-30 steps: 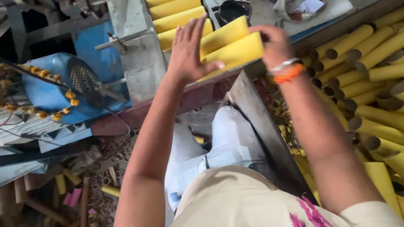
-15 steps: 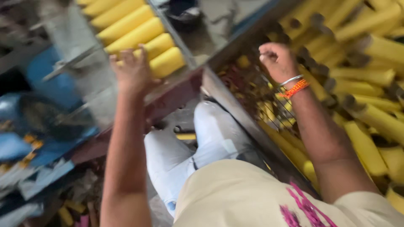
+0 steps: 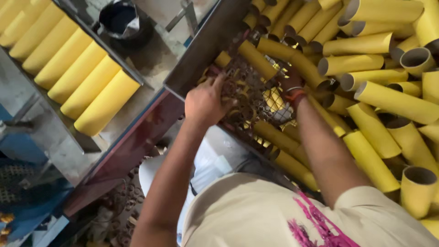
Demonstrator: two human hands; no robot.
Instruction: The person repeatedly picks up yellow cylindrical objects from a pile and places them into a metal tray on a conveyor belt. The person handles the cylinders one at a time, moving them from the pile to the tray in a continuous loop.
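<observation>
We have both hands down in the metal bin (image 3: 201,55), where a heap of small rings (image 3: 249,93) lies under the yellow tubes (image 3: 366,45). Our left hand (image 3: 206,103) spreads open over the rings, likely to rake them. Our right hand (image 3: 290,82) is buried among tubes; its grip cannot be told. Left of the bin, more tubes sit in a row (image 3: 68,68).

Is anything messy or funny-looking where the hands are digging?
Yes. The yellow tubes on the right lie jumbled, pointing every way, while the tubes on the left tray sit in a neat row. Both the left hand and right hand reach into a tangle of small cardboard rings between the tubes.
</observation>
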